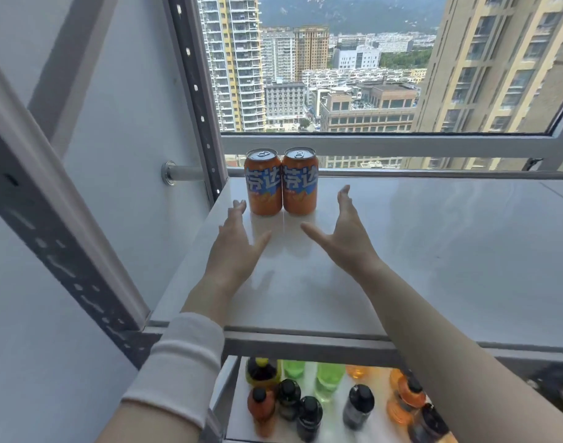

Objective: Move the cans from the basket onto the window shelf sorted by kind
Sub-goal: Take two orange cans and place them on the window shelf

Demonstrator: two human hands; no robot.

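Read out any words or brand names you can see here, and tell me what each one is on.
"芬达" on the left can.
"芬达" on the right can.
Small print under both logos: too small to read.
Bottles below: labels too blurred to read.

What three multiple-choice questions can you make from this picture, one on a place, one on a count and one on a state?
1. Where do the orange cans stand on the shelf?
A) back left, near the window
B) at the front edge
C) at the far right end

2. How many cans are on it?
A) one
B) two
C) four

3. How are the left hand and right hand?
A) each gripping a can
B) both open, holding nothing
C) both in fists

Answers:
1 A, they stand side by side in the far left corner.
2 B, only a pair shows.
3 B, the fingers are spread, just short of the cans.
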